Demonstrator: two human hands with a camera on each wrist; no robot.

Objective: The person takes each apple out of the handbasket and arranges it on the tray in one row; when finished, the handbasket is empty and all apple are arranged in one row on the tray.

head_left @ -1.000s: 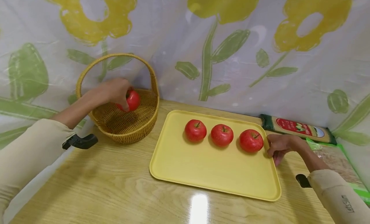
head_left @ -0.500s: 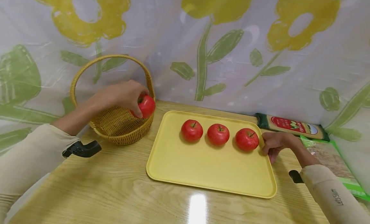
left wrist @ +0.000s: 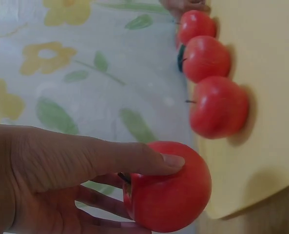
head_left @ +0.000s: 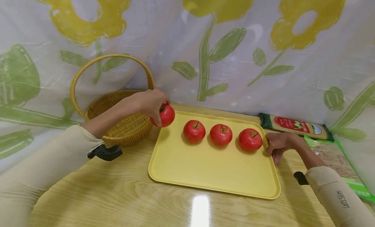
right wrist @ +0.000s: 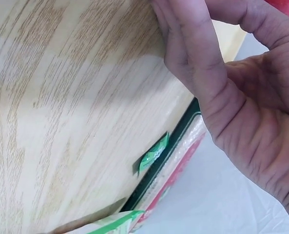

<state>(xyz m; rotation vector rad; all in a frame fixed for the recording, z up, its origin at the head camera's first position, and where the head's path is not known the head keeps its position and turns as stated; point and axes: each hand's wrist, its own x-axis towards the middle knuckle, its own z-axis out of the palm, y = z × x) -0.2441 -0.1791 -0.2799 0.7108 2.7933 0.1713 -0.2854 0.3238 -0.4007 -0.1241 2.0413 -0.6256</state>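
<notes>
My left hand holds a red apple over the back left corner of the yellow tray. In the left wrist view the thumb lies across the held apple, with the other fingers behind and beneath it. Three more red apples stand in a row along the tray's back half: a left one, a middle one and a right one. My right hand grips the tray's right rim beside the right apple; the fingertips are partly hidden in the right wrist view.
A woven basket with a tall handle stands left of the tray, behind my left forearm. At the back right lie a green and tan package and a green-edged clear packet. A flower-patterned curtain hangs behind the wooden table.
My left hand has carried the apple rightward, out from over the basket to the tray's back left corner. The right hand keeps its place at the rim, and the view has shifted slightly.
</notes>
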